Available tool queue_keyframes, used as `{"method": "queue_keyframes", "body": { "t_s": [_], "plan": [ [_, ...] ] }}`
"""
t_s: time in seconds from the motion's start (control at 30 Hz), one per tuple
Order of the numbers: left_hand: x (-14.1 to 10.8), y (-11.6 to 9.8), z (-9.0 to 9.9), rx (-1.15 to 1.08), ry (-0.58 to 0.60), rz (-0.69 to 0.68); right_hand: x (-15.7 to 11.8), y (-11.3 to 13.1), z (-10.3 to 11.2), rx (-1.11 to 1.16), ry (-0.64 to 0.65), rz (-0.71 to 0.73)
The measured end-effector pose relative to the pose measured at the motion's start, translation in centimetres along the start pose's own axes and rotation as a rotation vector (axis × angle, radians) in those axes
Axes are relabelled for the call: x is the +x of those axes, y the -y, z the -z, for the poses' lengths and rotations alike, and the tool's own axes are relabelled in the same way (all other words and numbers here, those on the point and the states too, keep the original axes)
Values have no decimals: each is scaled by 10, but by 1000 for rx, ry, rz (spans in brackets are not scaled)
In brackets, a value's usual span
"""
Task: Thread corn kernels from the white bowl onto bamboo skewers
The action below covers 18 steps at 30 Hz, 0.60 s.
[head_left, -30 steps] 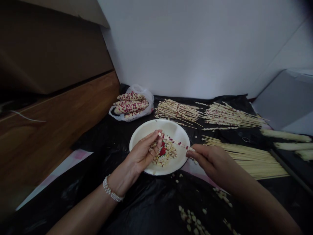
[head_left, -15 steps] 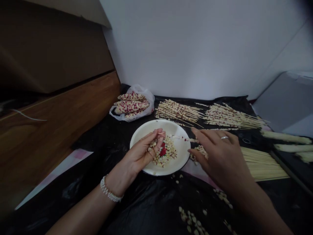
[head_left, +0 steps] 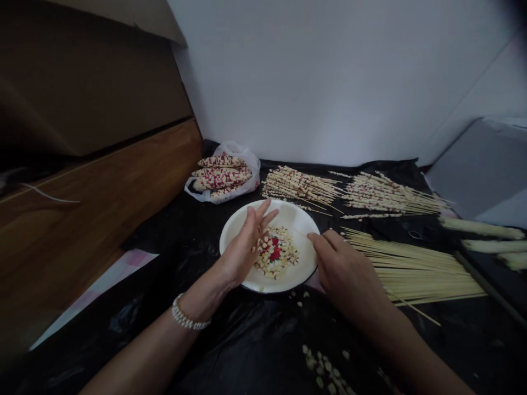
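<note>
Left hand [head_left: 246, 240] is hovering over the bowl [head_left: 229, 229] of loose kernels [head_left: 280, 268], fingers spread; can't tell if it's holding any. Right hand [head_left: 349, 271] is pinching a skewer [head_left: 420, 311] at the bowl's right side, fingers closed.

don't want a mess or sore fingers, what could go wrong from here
The right hand appears to hold a thin stick pointing toward the left hand; a slip might prick it. That right hand sits by the bowl, so a knock could tip it. Loose kernels lie on the black sheet, so more may spill.
</note>
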<state>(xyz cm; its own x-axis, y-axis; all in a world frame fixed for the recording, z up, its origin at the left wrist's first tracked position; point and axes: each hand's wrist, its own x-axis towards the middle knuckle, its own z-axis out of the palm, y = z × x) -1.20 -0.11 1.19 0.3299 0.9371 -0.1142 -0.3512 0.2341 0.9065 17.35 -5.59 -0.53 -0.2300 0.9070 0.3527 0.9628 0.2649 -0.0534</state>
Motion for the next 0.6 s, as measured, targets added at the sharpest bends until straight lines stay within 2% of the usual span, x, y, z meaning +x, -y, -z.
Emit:
{"method": "queue_keyframes", "body": {
  "t_s": [0.1,0.17,0.3,0.37,0.47,0.53,0.6],
  "plan": [
    [0,-1,4,402,-11,-200,0,3,-3,55,44,19],
    [1,-3,9,603,16,-241,0,5,-4,91,64,11],
    [8,-4,25,882,-2,-338,0,7,-5,98,95,-15],
    [9,-2,31,1179,30,-323,0,7,-5,93,136,-9],
    [7,-1,33,1535,159,-226,0,6,-7,88,164,8],
    [2,-3,32,1614,267,-183,0,6,-9,87,159,13],
    [-4,-7,30,1595,379,-167,-1,6,-11,87,159,10]
  ]
}}
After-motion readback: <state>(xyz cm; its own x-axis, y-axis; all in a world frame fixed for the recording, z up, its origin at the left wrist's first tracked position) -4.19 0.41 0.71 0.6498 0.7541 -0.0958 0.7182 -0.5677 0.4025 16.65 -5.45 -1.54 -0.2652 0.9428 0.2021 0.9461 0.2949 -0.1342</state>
